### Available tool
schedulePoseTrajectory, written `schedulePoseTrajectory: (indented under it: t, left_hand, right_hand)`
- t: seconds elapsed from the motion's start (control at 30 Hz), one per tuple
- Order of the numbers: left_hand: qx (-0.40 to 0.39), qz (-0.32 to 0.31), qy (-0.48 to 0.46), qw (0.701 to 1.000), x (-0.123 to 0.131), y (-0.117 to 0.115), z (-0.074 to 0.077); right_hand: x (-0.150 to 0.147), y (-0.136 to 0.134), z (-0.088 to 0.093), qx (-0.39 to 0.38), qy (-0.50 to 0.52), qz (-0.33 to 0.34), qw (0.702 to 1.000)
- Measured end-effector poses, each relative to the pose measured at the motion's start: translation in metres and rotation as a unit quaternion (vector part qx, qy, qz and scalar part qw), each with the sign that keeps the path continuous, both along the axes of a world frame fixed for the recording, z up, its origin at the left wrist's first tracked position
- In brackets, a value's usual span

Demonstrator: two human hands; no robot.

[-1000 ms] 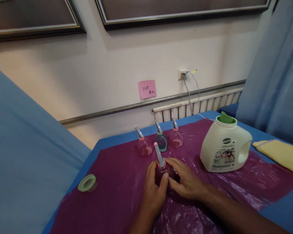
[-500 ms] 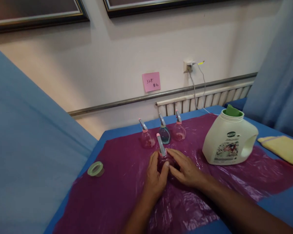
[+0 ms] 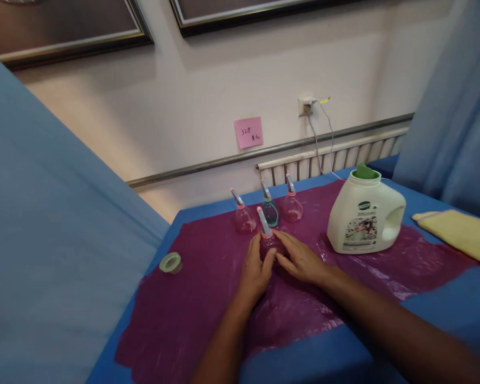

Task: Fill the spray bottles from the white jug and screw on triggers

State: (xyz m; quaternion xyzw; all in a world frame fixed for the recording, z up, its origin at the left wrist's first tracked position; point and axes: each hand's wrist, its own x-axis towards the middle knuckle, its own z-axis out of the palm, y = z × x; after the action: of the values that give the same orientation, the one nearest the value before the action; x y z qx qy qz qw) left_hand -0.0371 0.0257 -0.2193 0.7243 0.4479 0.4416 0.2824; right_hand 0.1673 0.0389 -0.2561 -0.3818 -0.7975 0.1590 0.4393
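Note:
A round pink spray bottle (image 3: 270,244) with a grey nozzle stands upright on purple plastic sheeting (image 3: 208,298). My left hand (image 3: 256,266) wraps round its left side and my right hand (image 3: 300,257) round its right, the thumbs nearly meeting at the front. Just behind it are three more spray bottles: a pink one (image 3: 245,220) at the left, a teal one (image 3: 271,213) in the middle and another pink one (image 3: 293,208) at the right. The lower part of the held bottle is partly hidden by my fingers.
A large cream jug (image 3: 364,213) with a green part in its mouth stands at the right. Beyond it lies a folded yellow cloth (image 3: 460,232). A pale green cap (image 3: 170,262) rests at the left. Blue curtains hang on both sides; a cable (image 3: 331,128) runs from a wall socket.
The view has shifted a little, so the jug and sheeting appear higher and the green cap further right. Both hands still hold the pink bottle.

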Motion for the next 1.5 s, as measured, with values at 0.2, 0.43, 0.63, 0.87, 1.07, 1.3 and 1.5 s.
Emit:
schedulePoseTrajectory:
  t: [0.2, 0.43, 0.63, 0.87, 1.07, 1.3, 1.5]
  left_hand:
    - [0.018, -0.030, 0.039, 0.999, -0.003, -0.002, 0.005]
    - [0.005, -0.004, 0.144, 0.990, -0.033, -0.012, -0.002]
    - [-0.004, 0.124, 0.310, 0.942, -0.122, -0.008, -0.010]
    - [-0.083, 0.202, 0.385, 0.897, -0.208, 0.011, -0.015]
    - [-0.113, 0.172, 0.510, 0.835, -0.219, 0.023, -0.020]
    - [-0.111, 0.180, 0.531, 0.821, -0.215, 0.018, -0.010]
    - [-0.060, 0.175, 0.516, 0.837, -0.215, -0.018, -0.011]
  right_hand:
    - [0.000, -0.002, -0.007, -0.002, -0.012, -0.018, 1.000]
    - [-0.003, -0.006, -0.008, -0.006, -0.037, -0.026, 0.999]
    - [0.011, -0.029, -0.005, -0.023, -0.036, -0.085, 0.995]
    - [0.086, -0.093, -0.006, 0.020, -0.035, -0.201, 0.979]
    - [0.165, -0.134, -0.047, 0.003, -0.100, -0.288, 0.952]
    - [0.179, -0.147, -0.056, 0.012, -0.155, -0.290, 0.944]
    - [0.175, -0.150, -0.051, 0.014, -0.179, -0.287, 0.941]
